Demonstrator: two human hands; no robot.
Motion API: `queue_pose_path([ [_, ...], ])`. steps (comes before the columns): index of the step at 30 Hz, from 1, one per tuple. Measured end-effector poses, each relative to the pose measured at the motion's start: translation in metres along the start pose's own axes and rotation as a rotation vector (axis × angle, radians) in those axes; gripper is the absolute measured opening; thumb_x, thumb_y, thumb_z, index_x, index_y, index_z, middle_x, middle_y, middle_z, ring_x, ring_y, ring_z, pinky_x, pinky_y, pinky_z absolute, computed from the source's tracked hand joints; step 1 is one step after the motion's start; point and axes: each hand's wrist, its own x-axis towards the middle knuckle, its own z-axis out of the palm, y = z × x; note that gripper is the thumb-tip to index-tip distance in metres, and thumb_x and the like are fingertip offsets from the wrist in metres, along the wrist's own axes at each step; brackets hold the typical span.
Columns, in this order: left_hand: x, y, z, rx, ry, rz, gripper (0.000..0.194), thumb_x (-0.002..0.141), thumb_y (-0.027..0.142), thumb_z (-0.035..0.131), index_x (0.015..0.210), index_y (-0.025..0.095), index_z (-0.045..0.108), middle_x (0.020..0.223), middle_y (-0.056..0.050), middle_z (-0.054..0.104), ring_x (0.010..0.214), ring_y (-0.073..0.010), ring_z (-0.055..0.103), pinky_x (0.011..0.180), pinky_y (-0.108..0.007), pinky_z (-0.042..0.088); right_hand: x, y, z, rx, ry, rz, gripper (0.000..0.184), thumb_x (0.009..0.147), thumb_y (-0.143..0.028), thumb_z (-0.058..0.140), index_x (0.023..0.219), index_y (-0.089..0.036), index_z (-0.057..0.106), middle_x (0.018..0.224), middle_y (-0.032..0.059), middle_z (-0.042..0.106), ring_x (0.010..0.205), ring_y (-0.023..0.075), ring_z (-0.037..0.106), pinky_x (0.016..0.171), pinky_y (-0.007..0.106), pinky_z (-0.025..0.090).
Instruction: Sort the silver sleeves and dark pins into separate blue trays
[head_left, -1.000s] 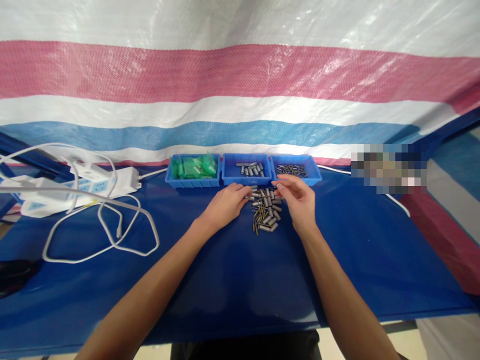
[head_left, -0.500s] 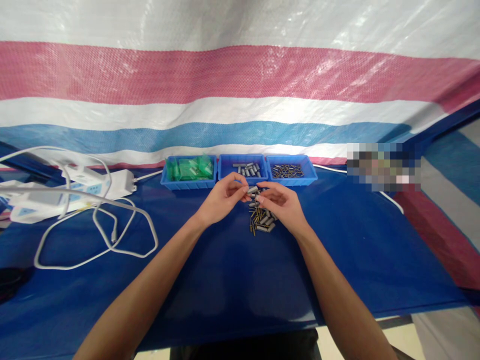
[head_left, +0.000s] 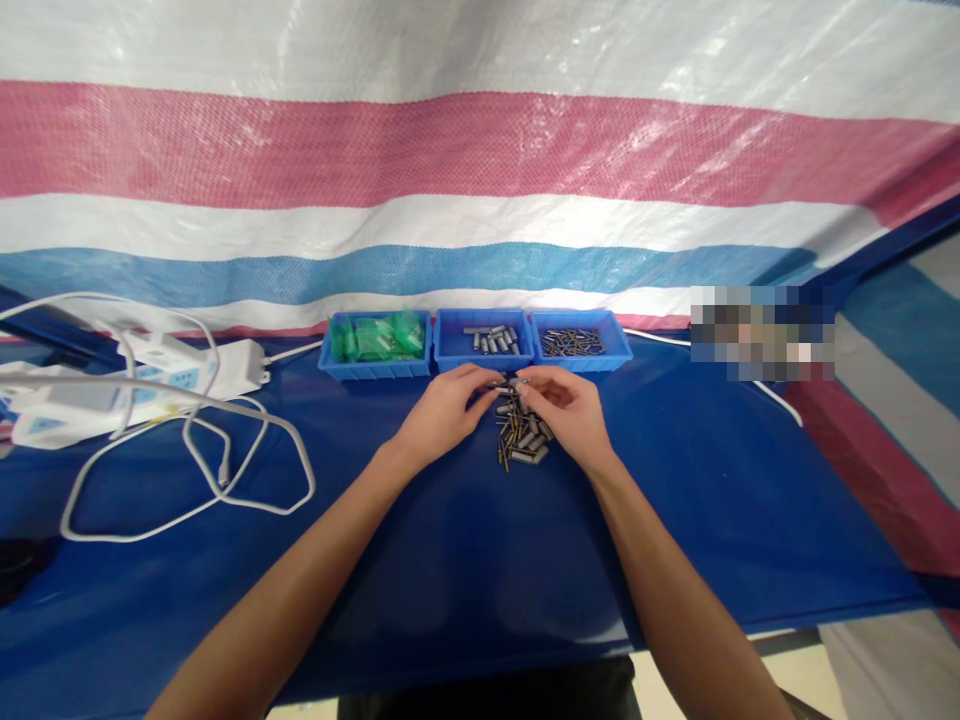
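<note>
Blue plastic sheet covers the bench (head_left: 465, 560), and a striped tarpaulin (head_left: 480, 150) hangs behind it. At the middle, the left hand (head_left: 442, 412) and the right hand (head_left: 568, 408) meet fingertip to fingertip, and together they pinch a small grey metal sleeve (head_left: 514, 383) just above the bench. Directly under the hands lies a loose pile of grey sleeves and thin brass pins (head_left: 519, 436). Just behind stand three blue trays in a row: the left tray (head_left: 375, 365) has green bags, the middle tray (head_left: 484, 358) has sleeves, the right tray (head_left: 577, 361) has pins. Far on the left lie white power strips (head_left: 187, 365) with looped white cables (head_left: 225, 480)
</note>
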Motion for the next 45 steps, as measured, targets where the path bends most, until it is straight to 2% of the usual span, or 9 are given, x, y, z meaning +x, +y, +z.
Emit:
queue_pose_path([
  [4,-0.003,-0.006,0.004,0.197,-0.065,0.123,0.027,0.102,0.020,0.055,0.121,0.019,0.075,0.127,-0.012,0.073,0.117,-0.0272,0.068,0.106,-0.043,0.055,-0.001,-0.003,-0.001,-0.061,-0.026,-0.114,0.039,0.090,-0.038,0.076,0.128,-0.032,0.074,0.131,0.0052,0.072,0.108,0.0230,0.070,0.092,0.039,0.061],
  [6,-0.004,-0.007,0.005,0.263,-0.078,0.139,0.027,0.103,0.019,0.054,0.119,0.018,0.076,0.126,-0.012,0.074,0.115,-0.0274,0.068,0.103,-0.043,0.056,-0.001,-0.004,-0.001,-0.091,-0.014,-0.152,0.042,0.091,-0.036,0.074,0.133,-0.034,0.071,0.139,0.0050,0.068,0.113,0.0238,0.068,0.093,0.040,0.061],
  [15,-0.003,-0.003,0.003,0.445,-0.085,0.128,0.015,0.099,0.019,0.062,0.107,0.017,0.074,0.113,-0.011,0.073,0.103,-0.0266,0.067,0.093,-0.041,0.056,0.001,-0.003,-0.003,-0.125,0.066,-0.113,0.029,0.092,-0.033,0.072,0.121,-0.030,0.073,0.127,0.0052,0.074,0.096,0.0211,0.071,0.084,0.038,0.060],
  [20,-0.003,-0.003,0.003,0.458,-0.085,0.088,0.014,0.102,0.018,0.056,0.102,0.017,0.070,0.103,-0.010,0.072,0.099,-0.0253,0.066,0.090,-0.038,0.055,0.001,-0.005,-0.003,-0.121,0.063,-0.103,0.028,0.090,-0.035,0.073,0.118,-0.029,0.074,0.126,0.0053,0.075,0.093,0.0212,0.071,0.081,0.037,0.060],
  [23,-0.003,-0.007,0.003,0.340,-0.064,0.050,0.013,0.102,0.018,0.056,0.102,0.017,0.069,0.101,-0.010,0.073,0.098,-0.0249,0.067,0.090,-0.038,0.055,0.001,-0.003,-0.004,-0.109,0.069,-0.077,0.029,0.089,-0.037,0.075,0.116,-0.028,0.074,0.124,0.0061,0.075,0.091,0.0212,0.072,0.081,0.037,0.060],
  [28,0.000,-0.004,0.003,-0.031,0.120,-0.041,0.009,0.098,0.025,0.066,0.100,0.019,0.073,0.095,-0.006,0.076,0.086,-0.0198,0.071,0.086,-0.034,0.057,0.003,0.000,-0.007,-0.077,0.077,-0.039,0.029,0.089,-0.039,0.075,0.116,-0.029,0.073,0.109,0.0053,0.077,0.080,0.0207,0.073,0.078,0.039,0.060],
  [37,0.006,0.013,0.002,-0.951,0.238,-0.474,0.035,0.074,0.037,0.091,0.096,0.013,0.077,0.088,-0.007,0.080,0.082,-0.0178,0.077,0.084,-0.031,0.061,-0.002,-0.005,-0.002,-0.116,-0.094,0.038,0.038,0.086,-0.039,0.079,0.121,-0.027,0.072,0.086,0.0022,0.078,0.073,0.0206,0.074,0.071,0.035,0.060],
  [41,0.007,0.015,0.000,-1.062,0.219,-0.603,0.038,0.068,0.037,0.094,0.092,0.012,0.079,0.089,-0.009,0.081,0.079,-0.0168,0.077,0.080,-0.029,0.061,-0.003,-0.006,0.001,-0.104,-0.089,0.055,0.042,0.084,-0.040,0.081,0.122,-0.024,0.072,0.086,0.0028,0.079,0.071,0.0191,0.073,0.069,0.032,0.060],
  [45,0.006,0.016,0.001,-1.028,0.224,-0.618,0.038,0.066,0.038,0.095,0.089,0.011,0.080,0.083,-0.007,0.080,0.076,-0.0154,0.076,0.078,-0.027,0.060,-0.002,-0.005,0.001,-0.010,-0.081,0.078,0.046,0.081,-0.040,0.085,0.122,-0.024,0.072,0.085,0.0015,0.079,0.069,0.0170,0.074,0.066,0.029,0.059],
])
